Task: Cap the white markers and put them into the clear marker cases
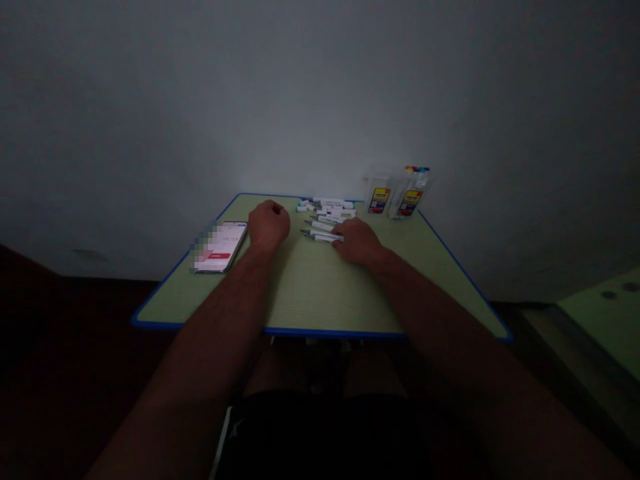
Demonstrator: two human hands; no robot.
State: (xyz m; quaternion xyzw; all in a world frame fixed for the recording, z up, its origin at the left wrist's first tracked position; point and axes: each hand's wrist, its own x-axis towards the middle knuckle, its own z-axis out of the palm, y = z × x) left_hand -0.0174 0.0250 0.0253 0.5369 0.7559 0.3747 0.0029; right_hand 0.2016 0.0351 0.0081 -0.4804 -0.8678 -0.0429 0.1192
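Note:
My left hand (270, 225) rests on the table as a loose fist beside the phone, with nothing showing out of it. My right hand (357, 240) is closed over the right ends of white markers (324, 237) with grey tips that lie on the table. Its fingertips pinch at least one; how many is hidden. Just behind, another white marker (320, 226) lies close to the same fingers. Farther back is a loose pile of white markers (331, 205), some with coloured ends.
A lit phone (220, 248) lies at the table's left side. At the back right stand a clear case (379, 199) and a second clear case (411, 200) with coloured marker ends at its top. The pale green table (320, 300) has a blue edge and meets a grey wall (310, 93).

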